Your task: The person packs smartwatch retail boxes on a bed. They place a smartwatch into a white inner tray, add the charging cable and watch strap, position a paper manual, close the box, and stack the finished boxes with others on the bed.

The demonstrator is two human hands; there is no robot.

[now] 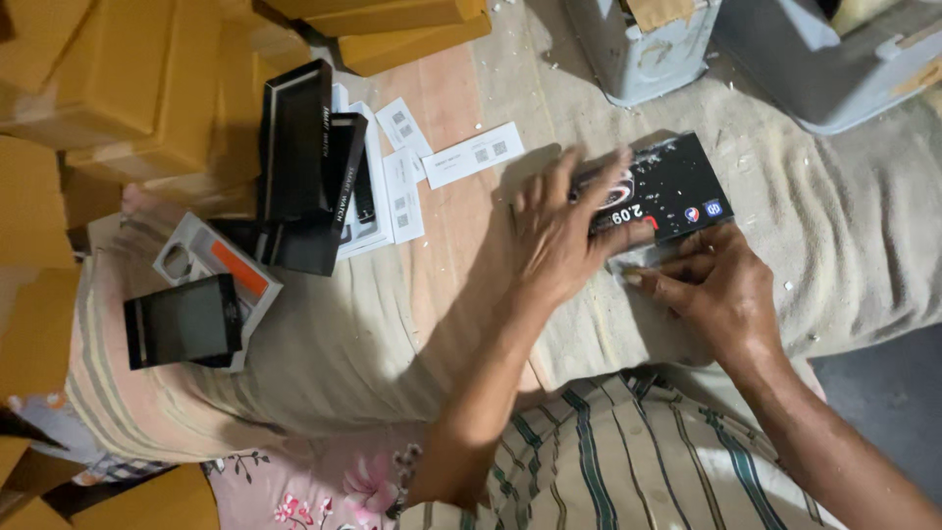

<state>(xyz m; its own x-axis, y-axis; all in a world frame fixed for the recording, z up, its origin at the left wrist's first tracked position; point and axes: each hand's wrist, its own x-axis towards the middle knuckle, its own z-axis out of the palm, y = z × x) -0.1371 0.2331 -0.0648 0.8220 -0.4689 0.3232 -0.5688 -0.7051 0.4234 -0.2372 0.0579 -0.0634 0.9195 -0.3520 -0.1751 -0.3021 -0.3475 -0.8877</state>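
The left hand (554, 231) lay flat and spread on a black product box (659, 188), pressing it down onto the beige blanket (834, 226), close to the blanket's far edge and just in front of a grey bin (638, 49). The right hand (711, 290) sat at the near edge of the box with its fingers pinching that edge, though what exactly the fingertips gripped was hidden. To do this well, I think the flat hand needed to hold the box quite still, so it would not slide on the soft cloth, while the other fingers worked gently at the edge and did not bend the card. Well apart, toward the left side of the blanket, were white paper slips (471, 154), a pile of other black boxes (309, 167), and an open grey tray (211, 260). Brown cardboard cartons (128, 79) were stacked past the far left corner.
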